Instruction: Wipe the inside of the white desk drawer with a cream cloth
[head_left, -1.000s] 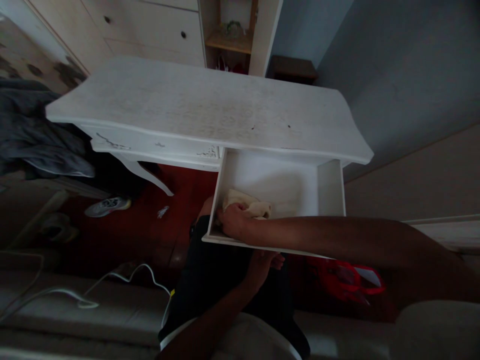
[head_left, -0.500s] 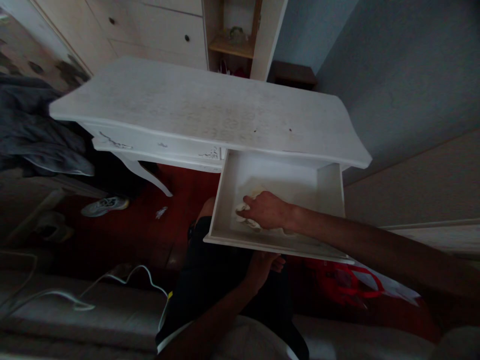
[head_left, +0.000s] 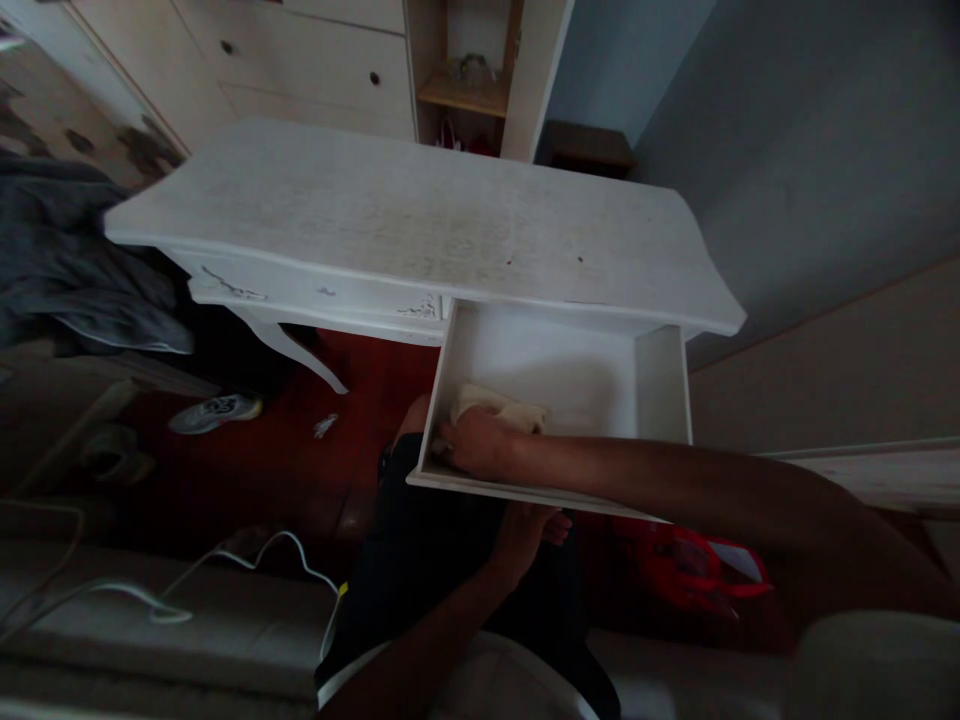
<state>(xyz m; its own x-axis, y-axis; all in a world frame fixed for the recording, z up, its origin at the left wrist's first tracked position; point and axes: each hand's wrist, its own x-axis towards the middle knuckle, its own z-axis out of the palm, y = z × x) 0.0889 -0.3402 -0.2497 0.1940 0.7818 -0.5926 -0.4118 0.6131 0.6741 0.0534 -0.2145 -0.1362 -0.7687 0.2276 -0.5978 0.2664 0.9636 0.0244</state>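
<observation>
A white drawer (head_left: 664, 385) is pulled out of the right half of a white table (head_left: 360, 200). Inside it, at the front left corner, my right hand (head_left: 480, 440) is closed on a cream cloth (head_left: 510, 408), pressing it against the drawer bottom. Part of the cloth spreads out behind the hand. My left hand (head_left: 529, 530) is below the drawer's front edge, touching its underside or front; its fingers are partly hidden, so what they grip cannot be seen.
Dark clothing (head_left: 75, 260) hangs at the left. A grey shoe (head_left: 214, 412) stands on the red floor, with a white cable (head_left: 292, 545) nearer. Under the drawer's right side is a red bag (head_left: 686, 570). A cabinet (head_left: 322, 60) stands behind the table.
My right hand has moved left and slightly nearer within the drawer, taking the cloth into the front left corner. My left hand has stayed in place.
</observation>
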